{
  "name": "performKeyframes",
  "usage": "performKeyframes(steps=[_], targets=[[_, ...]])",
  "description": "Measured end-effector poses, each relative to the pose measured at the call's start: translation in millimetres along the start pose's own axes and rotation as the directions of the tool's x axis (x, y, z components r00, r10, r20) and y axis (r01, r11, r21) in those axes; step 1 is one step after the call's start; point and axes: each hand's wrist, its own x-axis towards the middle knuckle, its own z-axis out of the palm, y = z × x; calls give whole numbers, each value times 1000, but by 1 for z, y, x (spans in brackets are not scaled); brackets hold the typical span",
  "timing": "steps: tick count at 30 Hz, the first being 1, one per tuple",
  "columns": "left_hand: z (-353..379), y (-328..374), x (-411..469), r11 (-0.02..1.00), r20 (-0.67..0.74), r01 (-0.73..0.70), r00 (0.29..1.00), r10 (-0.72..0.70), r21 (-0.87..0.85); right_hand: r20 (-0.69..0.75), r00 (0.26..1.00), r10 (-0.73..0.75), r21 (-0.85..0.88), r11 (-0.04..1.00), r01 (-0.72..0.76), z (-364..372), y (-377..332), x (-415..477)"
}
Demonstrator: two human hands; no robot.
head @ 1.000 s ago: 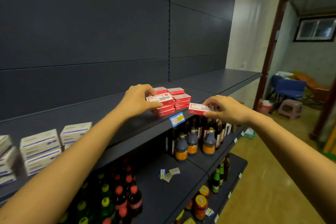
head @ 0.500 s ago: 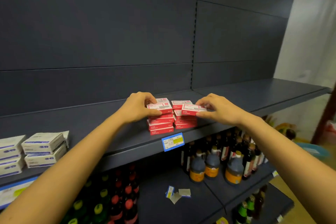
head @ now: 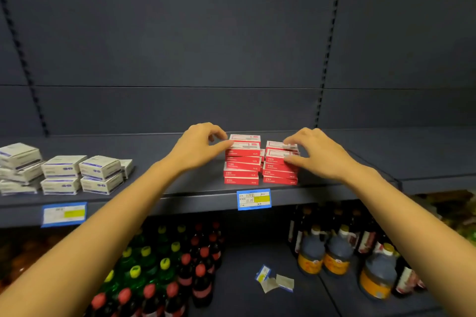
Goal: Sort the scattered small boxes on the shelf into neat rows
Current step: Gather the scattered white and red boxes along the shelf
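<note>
Two stacks of small red boxes stand side by side on the dark shelf [head: 180, 189]: a left stack [head: 241, 170] and a right stack [head: 279, 175], with more red boxes behind. My left hand [head: 199, 145] touches the top box of the left stack with thumb and curled fingertips at its left end. My right hand [head: 313, 153] pinches the top box [head: 277, 154] of the right stack, fingers on its top, thumb at its front right corner.
White and blue boxes [head: 82, 174] are stacked at the shelf's left end. Blue price tags [head: 253, 199] hang on the shelf edge. Below stand soda bottles [head: 164, 275], dark sauce jugs [head: 337, 252] and loose paper tags [head: 274, 279]. The shelf's right part is bare.
The red box in my right hand came in from the shelf's front right and now lies on top of the right stack. My view has turned left, facing the shelf squarely.
</note>
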Motion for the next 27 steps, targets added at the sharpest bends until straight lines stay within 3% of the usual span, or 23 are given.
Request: performKeyframes(steps=[8,19,27], targets=[[-54,-23,-36,932,-168,132,983,-78,337,-109,950,-292,78,951,301,-5,-66,38],[-182,-87,-160,718,-353,522,850,-392,459,-67,753,-654,242,722,648,40,-247,75],[-273,-136,-265,507,-453,682,730,-511,527,-35,632,-774,295,597,746,64,-399,71]])
